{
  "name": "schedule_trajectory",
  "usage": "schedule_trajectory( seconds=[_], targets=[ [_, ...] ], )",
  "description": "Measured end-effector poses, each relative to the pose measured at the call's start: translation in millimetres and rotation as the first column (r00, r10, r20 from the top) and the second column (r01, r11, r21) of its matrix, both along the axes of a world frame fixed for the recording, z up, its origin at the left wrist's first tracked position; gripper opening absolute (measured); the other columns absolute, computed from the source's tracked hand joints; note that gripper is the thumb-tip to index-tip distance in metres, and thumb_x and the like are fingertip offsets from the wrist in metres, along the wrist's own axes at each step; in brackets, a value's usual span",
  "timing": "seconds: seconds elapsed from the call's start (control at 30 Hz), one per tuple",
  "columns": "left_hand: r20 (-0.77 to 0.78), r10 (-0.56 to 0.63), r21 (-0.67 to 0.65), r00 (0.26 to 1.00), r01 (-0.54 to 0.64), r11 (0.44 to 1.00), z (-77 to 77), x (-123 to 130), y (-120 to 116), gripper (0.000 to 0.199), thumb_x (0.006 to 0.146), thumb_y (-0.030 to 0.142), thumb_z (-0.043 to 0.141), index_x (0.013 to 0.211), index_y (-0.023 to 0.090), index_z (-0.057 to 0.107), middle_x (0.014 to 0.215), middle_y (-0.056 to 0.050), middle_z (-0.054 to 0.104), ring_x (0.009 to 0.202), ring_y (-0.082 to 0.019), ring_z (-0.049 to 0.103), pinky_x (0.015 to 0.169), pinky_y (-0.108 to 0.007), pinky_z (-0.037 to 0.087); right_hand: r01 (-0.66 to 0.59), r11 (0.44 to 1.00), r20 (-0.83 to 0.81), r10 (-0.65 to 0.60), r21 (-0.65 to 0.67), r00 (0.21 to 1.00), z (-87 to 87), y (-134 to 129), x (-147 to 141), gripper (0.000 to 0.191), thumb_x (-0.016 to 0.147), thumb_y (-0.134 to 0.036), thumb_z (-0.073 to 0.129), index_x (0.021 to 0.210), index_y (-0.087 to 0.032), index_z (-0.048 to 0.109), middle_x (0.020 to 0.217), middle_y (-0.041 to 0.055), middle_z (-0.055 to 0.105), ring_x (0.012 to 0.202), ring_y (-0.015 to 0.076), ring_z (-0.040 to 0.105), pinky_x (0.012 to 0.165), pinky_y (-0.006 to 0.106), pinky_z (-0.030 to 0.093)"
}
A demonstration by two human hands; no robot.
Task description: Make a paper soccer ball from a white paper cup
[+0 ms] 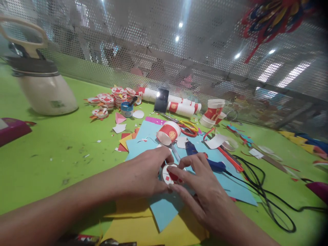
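Between my hands is a small round white paper cup base [166,177] with red paper pieces on its face. My left hand [147,171] grips its left rim with thumb and fingers. From the other side, my right hand [198,181] presses a fingertip on a red piece, its thumb at the lower edge. Blue paper sheets [164,212] lie below. Just beyond stands a cut red and white paper cup [169,132] on its side. A blue glue gun [215,165] rests right of my right hand, with scissors [189,129] farther back.
Finished-looking red and white paper turtles [106,99] are piled at the back left by a blue jar [126,109]. A phone [161,100] leans on stacked cups [182,108]. A black cord [258,191] loops at right. A large white spray bottle [46,92] stands left.
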State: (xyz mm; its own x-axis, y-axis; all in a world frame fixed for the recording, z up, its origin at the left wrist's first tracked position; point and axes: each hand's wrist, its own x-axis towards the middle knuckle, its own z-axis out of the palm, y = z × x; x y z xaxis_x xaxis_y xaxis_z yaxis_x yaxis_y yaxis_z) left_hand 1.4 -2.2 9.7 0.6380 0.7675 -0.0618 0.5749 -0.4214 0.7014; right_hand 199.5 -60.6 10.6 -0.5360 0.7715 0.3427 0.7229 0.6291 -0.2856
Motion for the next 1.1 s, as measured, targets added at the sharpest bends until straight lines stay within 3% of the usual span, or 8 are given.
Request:
schedule_trajectory(
  seconds=[0.3,0.63,0.77,1.1],
  targets=[
    [-0.009,-0.005,-0.002,1.000,0.005,1.000,2.6,0.1,0.6,0.037,0.073,0.037,0.071,0.103,0.022,0.057,0.101,-0.005,0.063,0.088,-0.025,0.060,0.069,-0.033,0.043,-0.008,0.999,0.070,0.004,0.054,0.998,-0.3,1.8,-1.7,0.019,0.098,-0.021,0.052,0.108,-0.017,0.068,0.102,0.0127,0.058,0.091,0.0276,0.045,0.082,0.054,0.045],
    [-0.028,0.004,-0.025,1.000,-0.005,1.000,5.9,0.2,-1.0,0.040,0.074,0.042,0.072,0.104,0.021,0.058,0.103,-0.006,0.063,0.088,-0.024,0.059,0.068,-0.033,0.043,-0.023,0.996,0.039,0.019,0.087,0.999,0.2,-3.9,6.0,0.024,0.100,-0.023,0.052,0.119,-0.015,0.063,0.103,0.0124,0.054,0.093,0.0269,0.045,0.079,0.047,0.049],
    [-0.048,0.017,-0.030,0.999,-0.018,0.999,5.3,1.2,-0.9,0.039,0.072,0.040,0.073,0.102,0.022,0.058,0.100,-0.005,0.064,0.085,-0.024,0.060,0.067,-0.032,0.043,-0.032,0.991,0.051,0.025,0.130,0.998,-0.9,-7.6,2.6,0.021,0.099,-0.024,0.054,0.114,-0.016,0.066,0.101,0.0122,0.058,0.090,0.0262,0.048,0.080,0.047,0.049],
    [-0.051,0.003,-0.034,0.999,-0.005,0.999,4.2,0.3,-1.0,0.039,0.071,0.041,0.072,0.102,0.022,0.057,0.100,-0.004,0.063,0.082,-0.023,0.058,0.067,-0.032,0.041,-0.031,0.995,0.050,0.026,0.093,0.998,-2.5,-3.6,-0.8,0.025,0.100,-0.030,0.054,0.110,-0.015,0.070,0.098,0.0130,0.063,0.088,0.0266,0.049,0.079,0.048,0.048]
  ],
)
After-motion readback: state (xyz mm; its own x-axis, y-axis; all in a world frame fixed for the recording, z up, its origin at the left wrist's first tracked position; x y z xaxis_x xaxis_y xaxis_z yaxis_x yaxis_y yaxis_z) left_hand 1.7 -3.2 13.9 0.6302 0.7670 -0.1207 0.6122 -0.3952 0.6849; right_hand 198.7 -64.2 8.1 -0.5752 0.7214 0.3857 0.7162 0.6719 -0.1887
